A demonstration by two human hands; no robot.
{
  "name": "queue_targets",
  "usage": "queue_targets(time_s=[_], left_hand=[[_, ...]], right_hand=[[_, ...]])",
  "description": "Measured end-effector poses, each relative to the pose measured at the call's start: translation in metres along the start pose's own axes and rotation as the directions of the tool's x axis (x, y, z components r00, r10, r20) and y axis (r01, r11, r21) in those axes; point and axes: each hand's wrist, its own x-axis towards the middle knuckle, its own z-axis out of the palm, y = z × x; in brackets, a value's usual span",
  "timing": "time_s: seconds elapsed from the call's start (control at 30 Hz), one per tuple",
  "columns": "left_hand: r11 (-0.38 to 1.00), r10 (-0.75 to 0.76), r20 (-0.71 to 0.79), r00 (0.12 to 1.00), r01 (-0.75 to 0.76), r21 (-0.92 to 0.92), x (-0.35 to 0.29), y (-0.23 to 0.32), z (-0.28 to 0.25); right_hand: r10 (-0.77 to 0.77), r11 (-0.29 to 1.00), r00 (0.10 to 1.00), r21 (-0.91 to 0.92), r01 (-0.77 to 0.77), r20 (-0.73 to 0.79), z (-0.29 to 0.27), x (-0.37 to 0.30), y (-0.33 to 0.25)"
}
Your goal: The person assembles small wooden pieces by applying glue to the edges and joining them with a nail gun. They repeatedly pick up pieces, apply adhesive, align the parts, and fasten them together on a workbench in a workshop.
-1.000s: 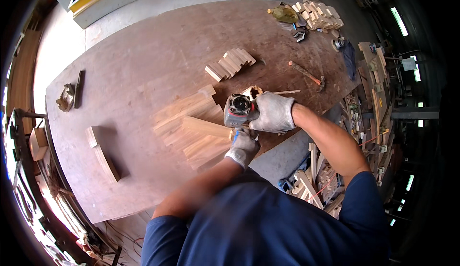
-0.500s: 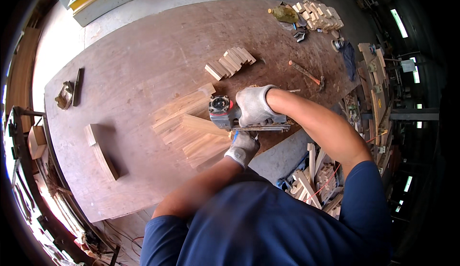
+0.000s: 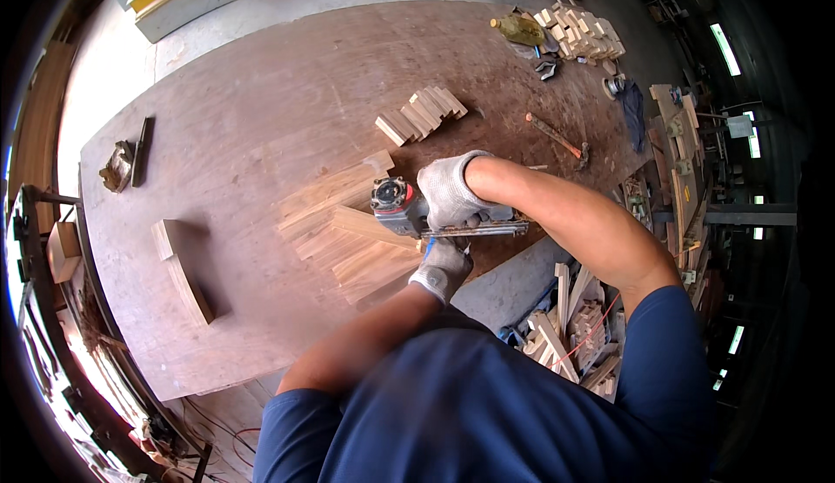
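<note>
My right hand (image 3: 451,193), in a pale work glove, is closed round the handle of a grey and black nail gun (image 3: 399,207). The gun's round, dark head points left over the wooden boards, and its long magazine runs right beneath my hand. Gloved too, my left hand (image 3: 442,269) is just below the gun and grips the near end of a light wooden board (image 3: 374,226). Its fingertips are partly hidden by the gun; a bit of blue shows beside them. This board lies slantwise across several flat wooden boards (image 3: 333,192) on the large brown worktable (image 3: 252,92).
A row of short wooden blocks (image 3: 421,116) lies beyond the gun. Right of it is a hammer (image 3: 557,135). Two joined wood pieces (image 3: 183,273) stand at left. A yellowish bottle (image 3: 519,30) and a wood pile (image 3: 584,35) sit at the far right corner. Offcuts (image 3: 557,339) lie beside me.
My right hand and the nail gun have shifted slightly left. My left hand stays about where it was, at the board's end.
</note>
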Motion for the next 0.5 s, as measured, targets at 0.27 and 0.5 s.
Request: queue_targets(time_s=[0.27,0.5], left_hand=[[0.999,-0.015,-0.060,0.998,0.013,-0.045,0.0003,-0.0013,0.0058],[0.998,-0.060,0.097,0.993,0.063,-0.025,0.0034,-0.0004,-0.0017]], right_hand=[[-0.015,1.000,1.000,-0.017,0.015,-0.018,0.0041,0.0087,0.0052],[-0.012,1.000,0.999,0.002,0.012,-0.035,0.0031,0.0037,0.0032]])
